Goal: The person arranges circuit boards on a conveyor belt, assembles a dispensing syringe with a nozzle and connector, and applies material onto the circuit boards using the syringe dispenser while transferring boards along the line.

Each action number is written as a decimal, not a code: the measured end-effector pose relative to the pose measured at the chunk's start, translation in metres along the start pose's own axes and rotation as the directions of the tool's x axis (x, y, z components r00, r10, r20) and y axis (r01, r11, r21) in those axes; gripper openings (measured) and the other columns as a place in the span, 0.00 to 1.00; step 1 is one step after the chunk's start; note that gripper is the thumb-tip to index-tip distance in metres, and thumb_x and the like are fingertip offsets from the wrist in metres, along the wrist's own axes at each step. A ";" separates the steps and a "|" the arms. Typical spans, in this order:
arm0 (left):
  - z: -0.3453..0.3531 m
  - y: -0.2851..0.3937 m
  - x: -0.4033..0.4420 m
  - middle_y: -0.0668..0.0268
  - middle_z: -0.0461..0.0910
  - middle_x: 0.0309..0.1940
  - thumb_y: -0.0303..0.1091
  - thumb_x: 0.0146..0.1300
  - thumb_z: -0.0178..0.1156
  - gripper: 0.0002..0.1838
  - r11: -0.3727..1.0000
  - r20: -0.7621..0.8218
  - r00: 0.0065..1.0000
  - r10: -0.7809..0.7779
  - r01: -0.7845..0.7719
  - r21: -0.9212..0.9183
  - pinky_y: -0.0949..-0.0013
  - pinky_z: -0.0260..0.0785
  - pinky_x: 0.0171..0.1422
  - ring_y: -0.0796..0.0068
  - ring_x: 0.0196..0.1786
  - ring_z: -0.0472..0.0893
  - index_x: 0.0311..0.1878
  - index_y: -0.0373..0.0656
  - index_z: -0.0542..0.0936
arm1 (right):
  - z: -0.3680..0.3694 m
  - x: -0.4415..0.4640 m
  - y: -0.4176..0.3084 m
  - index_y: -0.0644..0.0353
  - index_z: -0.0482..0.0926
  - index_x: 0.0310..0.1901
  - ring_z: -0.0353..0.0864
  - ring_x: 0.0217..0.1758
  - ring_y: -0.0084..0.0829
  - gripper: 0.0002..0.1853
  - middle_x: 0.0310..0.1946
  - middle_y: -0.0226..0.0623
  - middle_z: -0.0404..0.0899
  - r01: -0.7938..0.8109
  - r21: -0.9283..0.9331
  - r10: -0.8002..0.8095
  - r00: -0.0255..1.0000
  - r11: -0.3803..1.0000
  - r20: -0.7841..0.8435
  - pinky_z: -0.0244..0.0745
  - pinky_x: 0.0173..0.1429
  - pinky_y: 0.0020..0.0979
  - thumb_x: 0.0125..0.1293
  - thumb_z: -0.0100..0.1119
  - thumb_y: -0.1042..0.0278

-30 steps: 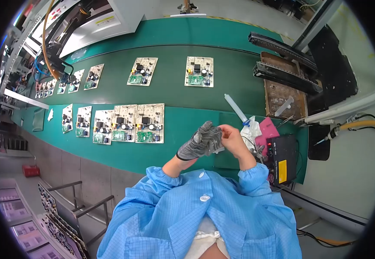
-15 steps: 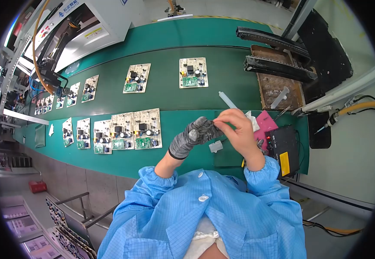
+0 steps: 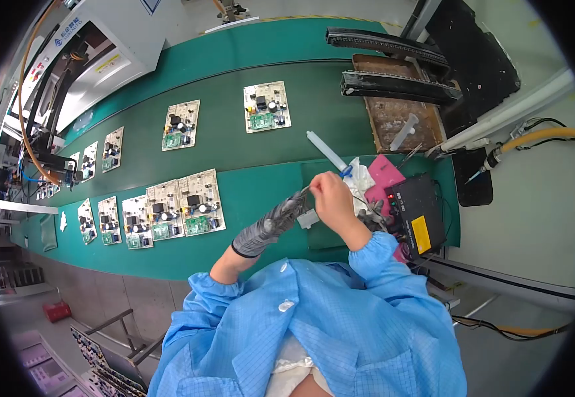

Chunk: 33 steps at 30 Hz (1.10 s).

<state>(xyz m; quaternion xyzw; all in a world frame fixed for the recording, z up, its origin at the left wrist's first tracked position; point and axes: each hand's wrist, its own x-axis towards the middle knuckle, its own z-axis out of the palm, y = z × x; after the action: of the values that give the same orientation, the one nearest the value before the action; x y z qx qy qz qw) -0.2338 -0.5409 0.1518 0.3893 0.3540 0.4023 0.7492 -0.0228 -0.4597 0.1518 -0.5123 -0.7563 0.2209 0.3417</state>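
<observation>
My left hand [image 3: 271,225], in a grey knit glove, is angled up to the right with its fingers together. My bare right hand [image 3: 333,201] pinches right at the gloved fingertips; a thin bit shows between the two hands, too small to name. Just below the fingers lies a small pale plastic piece [image 3: 308,219] on a dark green mat [image 3: 324,239]. A translucent syringe barrel [image 3: 326,149] with a blue end lies beyond my right hand, beside a crumpled white wipe [image 3: 361,178]. To the left, several circuit boards [image 3: 201,202] lie in a row.
More circuit boards [image 3: 267,107] lie along the dark green belt [image 3: 224,152]. At the right stand a black control box [image 3: 416,215] with a yellow label, a pink sheet [image 3: 383,180] and a brown tray [image 3: 383,139] holding another syringe. Black rails [image 3: 400,87] extend over the tray.
The view has shifted, so the table and boards appear farther left. My hands stay together at the fingertips; my left glove now points more edge-on toward my right hand.
</observation>
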 end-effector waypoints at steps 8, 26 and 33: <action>-0.054 -0.052 -0.046 0.59 0.66 0.63 0.30 0.62 0.57 0.29 0.912 -0.131 0.982 -0.139 0.076 -0.403 0.66 0.57 0.69 0.66 0.65 0.66 0.65 0.37 0.62 | 0.034 -0.026 0.058 0.59 0.72 0.33 0.75 0.37 0.45 0.04 0.30 0.41 0.75 -0.246 0.030 0.240 0.960 0.969 0.146 0.70 0.40 0.43 0.58 0.56 0.72; -0.026 0.005 0.103 0.57 0.74 0.52 0.27 0.51 0.63 0.24 0.134 0.114 0.874 0.472 -0.200 0.971 0.57 0.62 0.62 0.55 0.59 0.70 0.53 0.40 0.72 | 0.009 0.033 0.150 0.61 0.77 0.44 0.67 0.51 0.41 0.28 0.41 0.39 0.72 -0.086 -0.612 0.240 0.955 0.787 0.174 0.60 0.55 0.44 0.43 0.70 0.53; 0.016 0.044 0.183 0.63 0.75 0.47 0.37 0.47 0.65 0.24 -0.497 0.597 0.775 0.209 -0.441 0.747 0.62 0.67 0.58 0.62 0.55 0.73 0.49 0.45 0.73 | -0.047 0.030 0.083 0.59 0.71 0.40 0.76 0.34 0.32 0.19 0.34 0.35 0.75 -0.205 0.170 0.136 0.927 0.964 0.350 0.70 0.36 0.32 0.49 0.68 0.65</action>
<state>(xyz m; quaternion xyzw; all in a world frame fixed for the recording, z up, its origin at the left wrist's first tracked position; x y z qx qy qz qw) -0.1566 -0.3688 0.1571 0.9382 0.3160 0.1335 -0.0463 0.0571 -0.4012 0.1353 -0.4936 -0.7290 0.4100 0.2383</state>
